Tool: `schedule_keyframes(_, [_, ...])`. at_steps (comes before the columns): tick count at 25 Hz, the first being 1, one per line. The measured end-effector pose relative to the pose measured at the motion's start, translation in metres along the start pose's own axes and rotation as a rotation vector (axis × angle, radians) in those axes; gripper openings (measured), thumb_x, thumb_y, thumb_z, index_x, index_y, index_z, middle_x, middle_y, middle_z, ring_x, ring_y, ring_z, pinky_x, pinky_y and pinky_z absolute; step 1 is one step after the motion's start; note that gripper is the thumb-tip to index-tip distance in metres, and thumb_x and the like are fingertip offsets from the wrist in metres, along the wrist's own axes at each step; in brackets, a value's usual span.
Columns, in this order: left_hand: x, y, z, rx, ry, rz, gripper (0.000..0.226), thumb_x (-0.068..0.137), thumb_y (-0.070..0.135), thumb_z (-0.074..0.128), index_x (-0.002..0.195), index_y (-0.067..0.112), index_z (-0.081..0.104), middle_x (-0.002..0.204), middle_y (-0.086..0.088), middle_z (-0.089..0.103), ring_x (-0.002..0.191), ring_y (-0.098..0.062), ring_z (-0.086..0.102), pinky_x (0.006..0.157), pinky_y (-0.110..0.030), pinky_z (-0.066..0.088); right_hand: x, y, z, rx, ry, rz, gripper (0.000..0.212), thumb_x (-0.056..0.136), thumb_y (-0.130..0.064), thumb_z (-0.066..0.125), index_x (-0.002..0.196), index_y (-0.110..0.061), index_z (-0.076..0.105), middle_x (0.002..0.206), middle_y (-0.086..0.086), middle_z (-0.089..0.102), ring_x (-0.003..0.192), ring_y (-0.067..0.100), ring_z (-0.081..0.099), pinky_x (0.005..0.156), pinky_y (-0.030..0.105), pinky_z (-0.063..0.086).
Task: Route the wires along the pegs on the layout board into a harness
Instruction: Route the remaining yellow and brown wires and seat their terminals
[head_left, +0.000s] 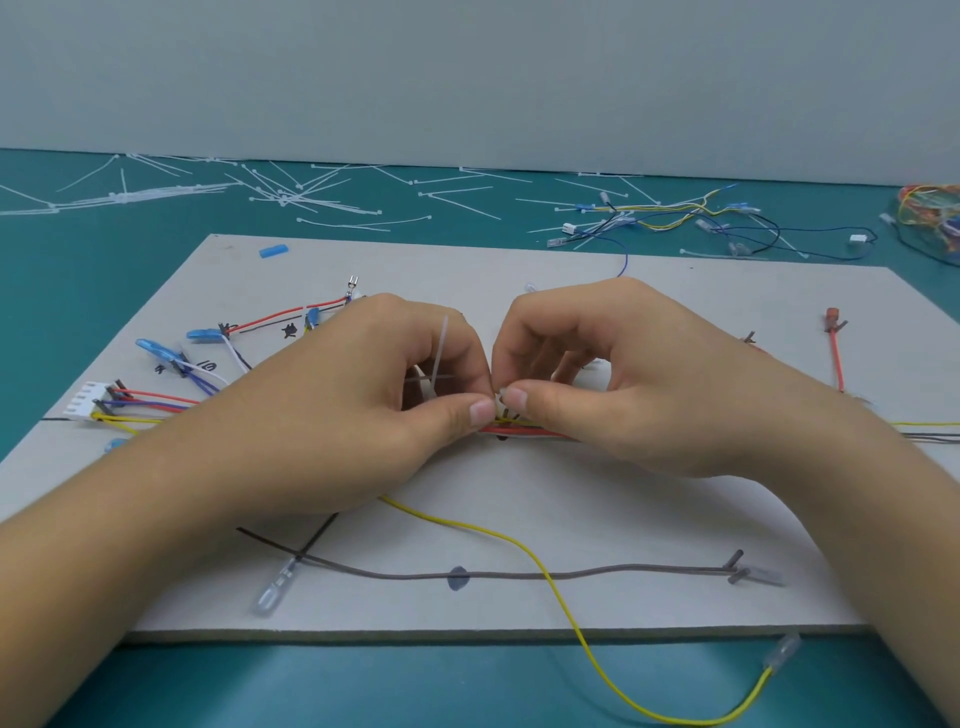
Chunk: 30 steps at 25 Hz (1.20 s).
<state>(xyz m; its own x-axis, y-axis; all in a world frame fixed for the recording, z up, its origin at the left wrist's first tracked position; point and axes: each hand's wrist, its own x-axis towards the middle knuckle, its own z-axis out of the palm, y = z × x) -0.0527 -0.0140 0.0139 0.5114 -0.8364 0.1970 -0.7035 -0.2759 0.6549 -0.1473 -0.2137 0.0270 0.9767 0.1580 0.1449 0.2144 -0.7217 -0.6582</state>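
Both grips close on one spot at the middle of the layout board (519, 519). The left hand (374, 395) pinches thumb against forefinger on a white cable tie (441, 353), whose tail stands up past its curled fingers. The right hand (639, 384) pinches what looks like the tie's head, thumb tip almost touching the left thumb tip. Just under the two thumbs lies the wire bundle (524, 431), red and yellow strands running left to right across the board; the fingers hide whether the tie is already looped round it.

The wires are light, thin and limp, so they will likely sag or spring off their path unless they are taken close to a peg or to the tie. The tie is stiffer and slick, best held near its head. Both wrists rest low on the board, palms turned inward, forearms coming in from the near corners.

Further out, a yellow wire (571, 613) trails loose off the near edge, and a grey wire (519, 575) runs to two pegs (735, 558). A white connector (88, 402) sits at the left. Spare ties (291, 195) litter the teal surface (104, 270) beyond.
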Motion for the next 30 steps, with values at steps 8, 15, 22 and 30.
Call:
schedule_keyframes(8, [0.0005, -0.0028, 0.0027, 0.04, 0.014, 0.015, 0.013, 0.087, 0.043, 0.062, 0.079, 0.034, 0.065, 0.079, 0.015, 0.065, 0.067, -0.01, 0.058, 0.059, -0.02, 0.045, 0.0009, 0.0, -0.0031, -0.005, 0.091, -0.055, 0.001, 0.081, -0.016, 0.074, 0.081, -0.017, 0.073, 0.072, -0.005, 0.072, 0.071, 0.016, 0.069, 0.067, 0.041, 0.056])
schedule_keyframes(15, [0.001, -0.001, 0.0044, -0.011, 0.035, -0.002, 0.014, 0.086, 0.044, 0.065, 0.079, 0.032, 0.067, 0.078, 0.014, 0.066, 0.06, -0.008, 0.055, 0.054, -0.015, 0.042, -0.0004, -0.0005, -0.0038, -0.014, 0.068, -0.028, 0.005, 0.081, -0.014, 0.068, 0.08, -0.016, 0.072, 0.072, -0.002, 0.071, 0.071, 0.016, 0.068, 0.069, 0.039, 0.056])
schedule_keyframes(22, [0.0011, 0.0022, 0.0066, -0.05, 0.079, -0.001, 0.009, 0.086, 0.036, 0.068, 0.08, 0.029, 0.07, 0.076, 0.016, 0.063, 0.062, -0.001, 0.055, 0.056, -0.009, 0.037, -0.0005, -0.0016, -0.0022, 0.013, 0.086, -0.049, 0.007, 0.081, -0.01, 0.067, 0.081, -0.015, 0.073, 0.072, -0.002, 0.071, 0.069, 0.017, 0.068, 0.067, 0.041, 0.056])
schedule_keyframes(30, [0.0011, 0.0037, 0.0078, -0.061, 0.064, -0.03, 0.009, 0.084, 0.033, 0.066, 0.077, 0.027, 0.068, 0.072, 0.014, 0.061, 0.055, -0.004, 0.051, 0.051, -0.01, 0.035, 0.0001, 0.0001, -0.0014, 0.01, 0.071, -0.033, 0.007, 0.082, -0.013, 0.066, 0.081, -0.017, 0.073, 0.073, 0.0, 0.071, 0.07, 0.019, 0.067, 0.068, 0.043, 0.056])
